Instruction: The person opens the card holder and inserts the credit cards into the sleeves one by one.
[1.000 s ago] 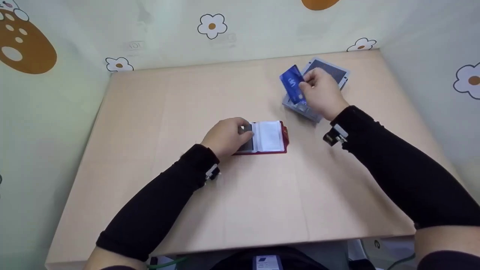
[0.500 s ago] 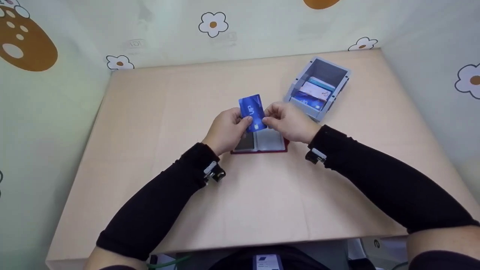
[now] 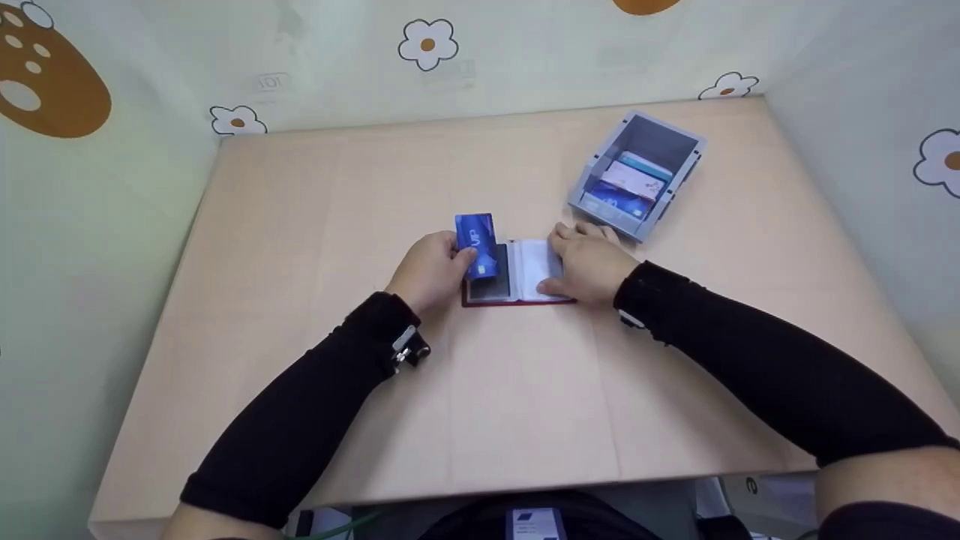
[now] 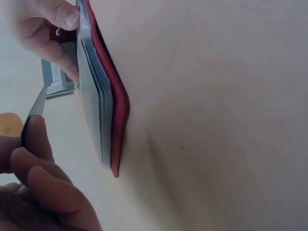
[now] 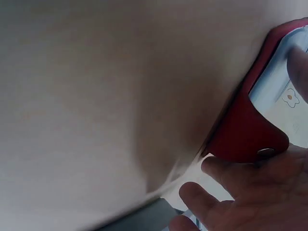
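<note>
A blue card (image 3: 477, 246) marked VIP is pinched between the thumb and fingers of my left hand (image 3: 431, 270). It is held over the left page of an open red card holder (image 3: 517, 303); in the left wrist view the card (image 4: 36, 106) appears edge-on, apart from the pages. The holder lies on the table with a dark left page and a clear right sleeve (image 3: 534, 264). My right hand (image 3: 596, 259) rests at its right edge, thumb on the sleeve, fingers spread near the far corner. The red snap flap (image 5: 248, 134) shows beside those fingers in the right wrist view.
A grey bin (image 3: 664, 131) stands behind my right hand, holding several cards, among them a white one (image 3: 634, 180) and another blue one (image 3: 619, 201). Walls with flower patterns border the wooden table (image 3: 337, 202) at the back and sides.
My right hand brought the blue card from the bin to my left hand, then let go and moved onto the right sleeve. My left hand shifted left and lowered the card toward the left page.
</note>
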`<action>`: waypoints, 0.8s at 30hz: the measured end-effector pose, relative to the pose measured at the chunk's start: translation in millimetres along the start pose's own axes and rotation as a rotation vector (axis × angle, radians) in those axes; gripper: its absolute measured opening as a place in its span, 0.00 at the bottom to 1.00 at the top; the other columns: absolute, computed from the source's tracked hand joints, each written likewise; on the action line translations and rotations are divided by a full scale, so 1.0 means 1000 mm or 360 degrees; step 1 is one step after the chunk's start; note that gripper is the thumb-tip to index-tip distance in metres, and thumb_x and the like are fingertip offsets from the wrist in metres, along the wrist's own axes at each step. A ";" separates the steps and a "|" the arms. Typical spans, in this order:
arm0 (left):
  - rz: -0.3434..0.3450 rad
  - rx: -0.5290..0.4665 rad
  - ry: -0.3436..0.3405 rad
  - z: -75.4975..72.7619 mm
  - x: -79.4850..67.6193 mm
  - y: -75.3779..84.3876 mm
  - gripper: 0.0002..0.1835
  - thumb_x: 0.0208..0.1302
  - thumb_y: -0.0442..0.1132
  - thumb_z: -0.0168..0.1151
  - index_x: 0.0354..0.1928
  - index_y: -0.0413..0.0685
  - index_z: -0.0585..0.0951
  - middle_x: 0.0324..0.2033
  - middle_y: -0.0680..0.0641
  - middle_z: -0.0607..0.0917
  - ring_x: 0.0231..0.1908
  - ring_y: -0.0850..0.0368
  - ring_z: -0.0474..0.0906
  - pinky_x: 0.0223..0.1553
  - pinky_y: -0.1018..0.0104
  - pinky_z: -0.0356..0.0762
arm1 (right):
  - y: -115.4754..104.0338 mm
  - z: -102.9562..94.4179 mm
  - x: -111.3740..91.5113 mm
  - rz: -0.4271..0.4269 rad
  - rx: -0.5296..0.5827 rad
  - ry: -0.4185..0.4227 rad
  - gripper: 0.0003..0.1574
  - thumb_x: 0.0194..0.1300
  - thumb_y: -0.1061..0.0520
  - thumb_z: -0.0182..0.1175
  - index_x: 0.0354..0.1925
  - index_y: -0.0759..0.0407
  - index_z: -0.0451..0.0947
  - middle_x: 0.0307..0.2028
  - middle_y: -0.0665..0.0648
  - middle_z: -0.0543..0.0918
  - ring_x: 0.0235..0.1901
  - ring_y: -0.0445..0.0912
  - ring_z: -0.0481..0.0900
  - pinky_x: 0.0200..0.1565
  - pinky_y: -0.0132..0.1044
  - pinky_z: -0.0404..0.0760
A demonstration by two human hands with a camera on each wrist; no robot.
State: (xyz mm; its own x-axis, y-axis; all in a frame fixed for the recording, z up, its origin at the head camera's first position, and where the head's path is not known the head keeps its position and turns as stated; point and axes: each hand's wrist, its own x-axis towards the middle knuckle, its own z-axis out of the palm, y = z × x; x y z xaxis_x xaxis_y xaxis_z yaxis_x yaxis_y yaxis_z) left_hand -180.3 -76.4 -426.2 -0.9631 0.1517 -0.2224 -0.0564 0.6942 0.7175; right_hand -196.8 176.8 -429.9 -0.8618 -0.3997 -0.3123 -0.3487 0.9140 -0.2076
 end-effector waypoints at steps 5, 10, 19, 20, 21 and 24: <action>-0.0015 0.0013 -0.0013 0.001 0.000 -0.002 0.18 0.80 0.47 0.55 0.55 0.40 0.83 0.34 0.48 0.83 0.33 0.55 0.75 0.38 0.63 0.71 | -0.002 0.001 -0.001 -0.0029 -0.0060 -0.0008 0.55 0.72 0.34 0.63 0.81 0.63 0.58 0.81 0.67 0.58 0.81 0.66 0.51 0.79 0.67 0.46; -0.0021 0.0021 -0.0022 0.002 -0.001 -0.002 0.17 0.81 0.47 0.55 0.52 0.41 0.83 0.32 0.48 0.82 0.33 0.55 0.75 0.38 0.63 0.72 | -0.006 0.004 -0.003 -0.0060 0.0046 0.0126 0.43 0.69 0.39 0.68 0.74 0.56 0.74 0.82 0.66 0.56 0.81 0.68 0.48 0.77 0.69 0.42; -0.0001 0.0018 -0.0005 0.000 -0.001 -0.002 0.16 0.80 0.47 0.54 0.51 0.42 0.83 0.35 0.48 0.83 0.37 0.53 0.76 0.42 0.62 0.72 | -0.014 0.003 -0.003 0.0050 0.0510 0.0395 0.16 0.65 0.45 0.72 0.31 0.55 0.88 0.40 0.56 0.87 0.51 0.58 0.75 0.58 0.56 0.58; 0.0001 0.0017 0.0000 0.000 -0.001 -0.002 0.16 0.80 0.47 0.54 0.51 0.42 0.83 0.35 0.48 0.83 0.37 0.53 0.76 0.42 0.62 0.72 | -0.016 0.003 -0.002 0.0052 0.0590 0.0390 0.17 0.67 0.44 0.70 0.33 0.55 0.89 0.39 0.56 0.87 0.49 0.57 0.77 0.58 0.54 0.62; 0.0003 0.0017 0.0007 -0.001 0.000 -0.002 0.16 0.80 0.47 0.54 0.51 0.41 0.83 0.35 0.48 0.83 0.37 0.53 0.76 0.42 0.62 0.73 | -0.017 0.002 -0.002 0.0048 0.0685 0.0379 0.18 0.70 0.43 0.68 0.37 0.55 0.90 0.40 0.55 0.88 0.48 0.54 0.79 0.59 0.51 0.65; -0.0004 -0.0007 0.0030 -0.002 0.000 -0.002 0.17 0.81 0.47 0.54 0.52 0.41 0.82 0.38 0.47 0.85 0.38 0.53 0.78 0.44 0.61 0.75 | -0.020 0.000 -0.001 -0.0044 0.0938 0.0302 0.22 0.78 0.43 0.60 0.56 0.55 0.88 0.52 0.56 0.90 0.54 0.49 0.84 0.63 0.46 0.77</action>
State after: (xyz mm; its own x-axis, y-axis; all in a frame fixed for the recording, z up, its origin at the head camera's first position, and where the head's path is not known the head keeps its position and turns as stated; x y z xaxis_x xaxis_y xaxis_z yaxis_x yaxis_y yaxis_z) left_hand -181.1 -79.0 -426.3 -0.9678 0.1364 -0.2117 -0.0600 0.6915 0.7198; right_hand -188.5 159.1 -425.5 -0.9248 -0.3536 -0.1407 -0.1560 0.6894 -0.7073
